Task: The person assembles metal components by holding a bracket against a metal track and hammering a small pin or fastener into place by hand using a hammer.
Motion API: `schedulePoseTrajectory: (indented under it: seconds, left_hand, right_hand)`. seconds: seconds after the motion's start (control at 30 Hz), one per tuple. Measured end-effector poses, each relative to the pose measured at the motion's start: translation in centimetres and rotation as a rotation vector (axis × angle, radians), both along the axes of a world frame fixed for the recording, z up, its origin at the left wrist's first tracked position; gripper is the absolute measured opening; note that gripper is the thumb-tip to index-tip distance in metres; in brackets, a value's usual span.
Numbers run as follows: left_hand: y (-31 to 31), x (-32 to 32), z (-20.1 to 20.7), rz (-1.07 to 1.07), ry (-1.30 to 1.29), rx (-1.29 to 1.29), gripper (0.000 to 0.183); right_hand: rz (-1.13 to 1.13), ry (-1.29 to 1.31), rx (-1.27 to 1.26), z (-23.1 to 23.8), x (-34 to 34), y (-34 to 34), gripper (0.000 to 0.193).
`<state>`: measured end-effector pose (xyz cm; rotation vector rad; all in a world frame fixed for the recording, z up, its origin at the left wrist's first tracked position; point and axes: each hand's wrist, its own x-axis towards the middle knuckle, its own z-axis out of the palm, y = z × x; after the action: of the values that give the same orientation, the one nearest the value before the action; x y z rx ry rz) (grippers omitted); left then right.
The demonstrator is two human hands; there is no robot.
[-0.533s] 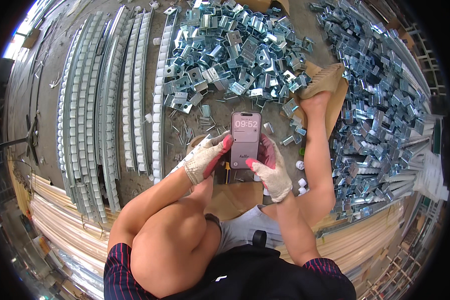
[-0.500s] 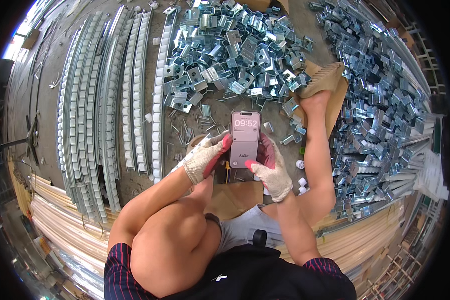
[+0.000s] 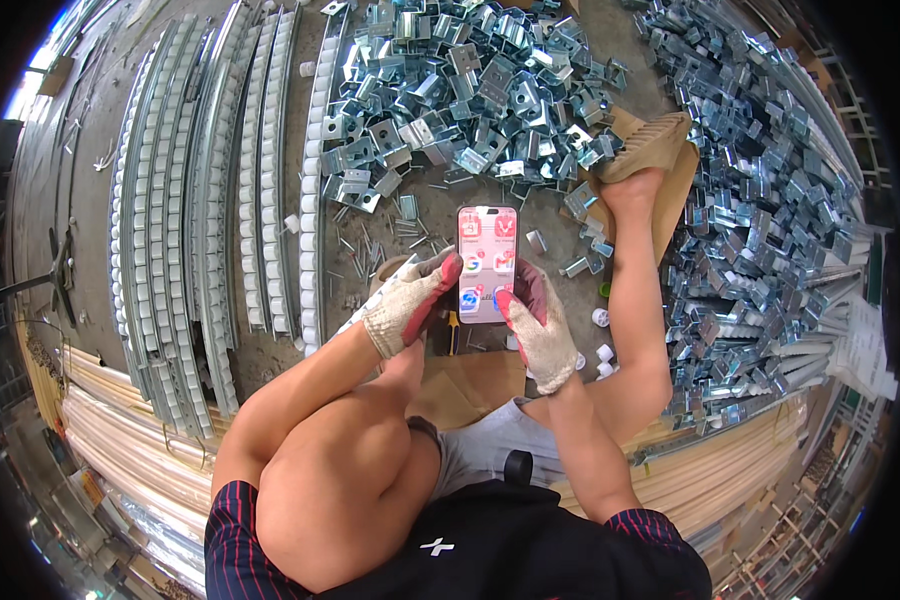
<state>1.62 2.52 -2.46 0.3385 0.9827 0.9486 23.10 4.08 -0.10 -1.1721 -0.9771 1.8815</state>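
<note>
A smartphone (image 3: 486, 245) with a lit pink screen of app icons is held upright in front of me. My left hand (image 3: 412, 302), in a white knit glove with red on the thumb, grips its left edge. My right hand (image 3: 542, 335), gloved alike, closes round the lower right side, its thumb over the lower screen. The fingers behind the phone are hidden. Below the phone, a tool with a yellow handle (image 3: 453, 328) lies partly covered. Loose metal pins (image 3: 370, 255) are scattered on the floor beyond my left hand.
Bent metal brackets (image 3: 470, 90) lie heaped ahead, and a larger heap (image 3: 770, 220) stretches along the right. Rails with white rollers (image 3: 175, 190) stand in rows at left. Loose white rollers (image 3: 604, 353) lie near my right leg. Flat cardboard (image 3: 465, 385) lies before me.
The phone screen has gone from the lock screen to a page of icons. The phone and both hands have shifted slightly away from me, and my right thumb has moved up the screen.
</note>
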Motion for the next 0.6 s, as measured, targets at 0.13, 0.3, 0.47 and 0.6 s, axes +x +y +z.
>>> schedulePoseTrajectory:
  seconds: [0.13,0.3,0.47,0.6]
  left_hand:
    - [-0.2,-0.6,-1.2,-0.046,-0.013,0.004,0.064]
    - [-0.1,-0.4,0.4,-0.03,-0.067,-0.006,0.064]
    - [0.0,0.0,0.8,-0.009,-0.089,-0.047,0.066]
    - [-0.1,-0.3,0.3,-0.003,-0.109,-0.07,0.065]
  right_hand:
    - [-0.029,0.014,-0.039,1.2,-0.8,0.0,0.05]
    - [-0.081,-0.084,-0.017,1.1,-1.4,0.0,0.045]
    - [-0.083,-0.19,0.0,1.0,-1.8,0.2,0.045]
    - [-0.056,-0.155,-0.054,1.3,-1.1,0.3,0.044]
